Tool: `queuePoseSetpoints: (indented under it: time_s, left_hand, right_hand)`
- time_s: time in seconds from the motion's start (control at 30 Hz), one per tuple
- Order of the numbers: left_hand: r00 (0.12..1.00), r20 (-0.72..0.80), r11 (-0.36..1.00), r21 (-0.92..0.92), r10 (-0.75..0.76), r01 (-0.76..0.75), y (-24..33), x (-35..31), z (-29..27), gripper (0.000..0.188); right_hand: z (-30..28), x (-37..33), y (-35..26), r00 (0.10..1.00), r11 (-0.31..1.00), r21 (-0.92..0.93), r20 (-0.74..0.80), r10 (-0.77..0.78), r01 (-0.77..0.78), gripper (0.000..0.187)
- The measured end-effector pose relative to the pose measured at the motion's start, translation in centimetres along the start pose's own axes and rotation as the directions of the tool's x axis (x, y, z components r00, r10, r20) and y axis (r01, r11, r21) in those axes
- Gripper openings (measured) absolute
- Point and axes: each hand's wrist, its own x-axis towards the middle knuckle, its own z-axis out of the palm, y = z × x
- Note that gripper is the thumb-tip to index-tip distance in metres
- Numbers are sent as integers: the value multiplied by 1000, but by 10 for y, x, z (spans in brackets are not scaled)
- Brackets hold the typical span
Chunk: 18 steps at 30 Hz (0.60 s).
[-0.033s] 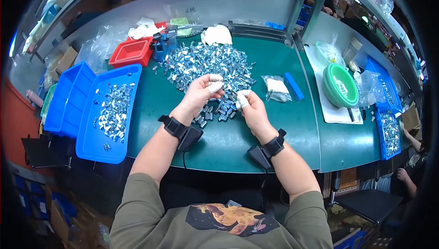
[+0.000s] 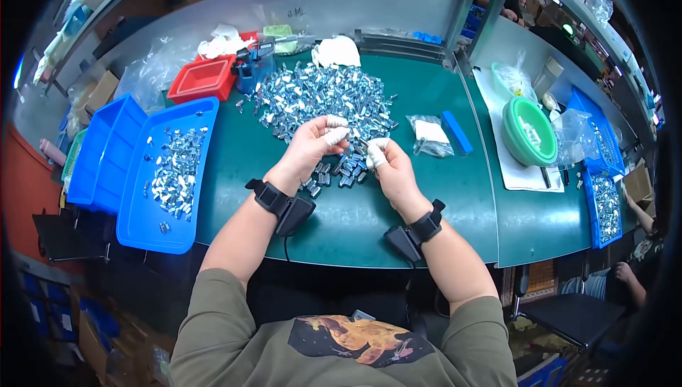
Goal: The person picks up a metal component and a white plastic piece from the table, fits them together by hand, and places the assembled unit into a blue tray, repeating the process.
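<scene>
Pinching a small silvery metal part (image 2: 364, 145) with right hand (image 2: 395, 174) above heaped glossy pieces (image 2: 323, 99) on the worktop (image 2: 455, 206), mostly hidden behind white-covered fingertips (image 2: 376, 153); cannot tell whether clamped by left hand (image 2: 305, 148) too.

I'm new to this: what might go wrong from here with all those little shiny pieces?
1. The left hand and right hand are close together over a loose heap of small metallic pieces; anything dropped there might get lost among lookalikes.
2. White finger coverings might dull touch, so a small piece could slip.
3. A thin dark cable hangs from the left black wrist device near the green table's edge and might snag.
</scene>
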Motion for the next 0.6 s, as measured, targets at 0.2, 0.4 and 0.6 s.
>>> queuePoseSetpoints:
  time_s: [0.2,0.4,0.6]
  left_hand:
    - [990,138,997,68,13,-22,-10,-4,-2,17]
    - [959,230,938,261,169,-228,-20,-13,-8,15]
    - [968,182,936,275,175,-221,-17,-16,-3,13]
  right_hand:
    - [-2,4,14,990,974,-179,40,-132,137,11]
    - [-3,-3,-9,978,985,-80,126,164,-155,13]
    - [0,-7,-15,925,932,53,153,348,-359,15]
